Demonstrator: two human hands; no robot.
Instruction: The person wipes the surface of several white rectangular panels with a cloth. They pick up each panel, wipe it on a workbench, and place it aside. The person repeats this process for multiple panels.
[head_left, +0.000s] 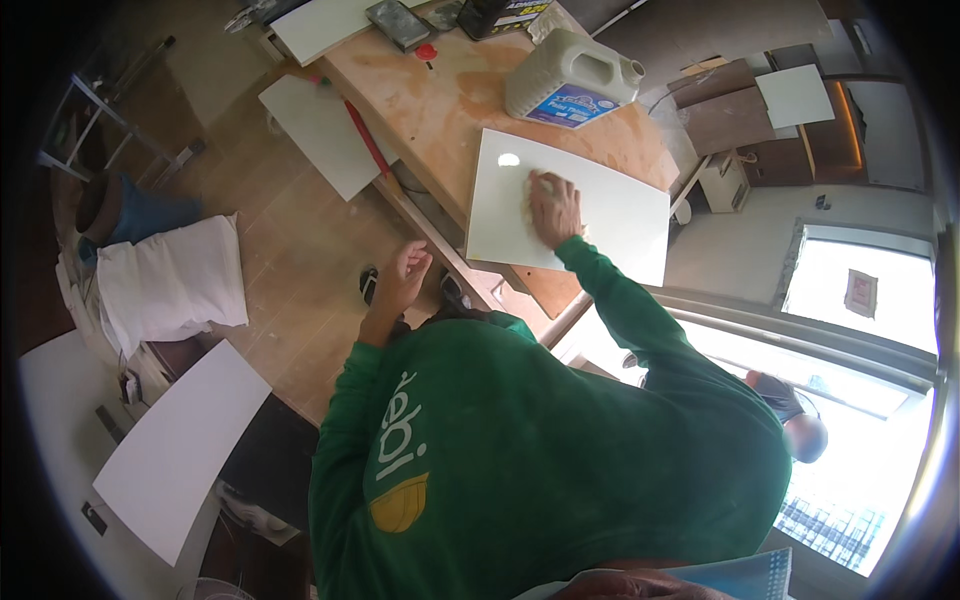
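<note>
My right hand (555, 206) presses a pale crumpled cloth (529, 210) against the face of a glossy white panel (622, 217). Much of the cloth is hidden beneath the fingers, and the hand looks slightly blurred. The panel lies flat on a wooden worktop (450, 142), its near edge reaching past the worktop's side. Below and to the left of the panel, my left hand (405, 277) hangs in the air with loosely curled fingers and holds nothing. Just beyond the panel stands a translucent plastic jug (570, 79) with a blue label and an uncapped spout.
A dark can (502, 16), a grey block (399, 25) and a red cap (426, 52) sit on the worktop's far part. Another white panel (319, 135) leans at its left, near a red bar (365, 135). Behind me, at right, is another person (780, 397).
</note>
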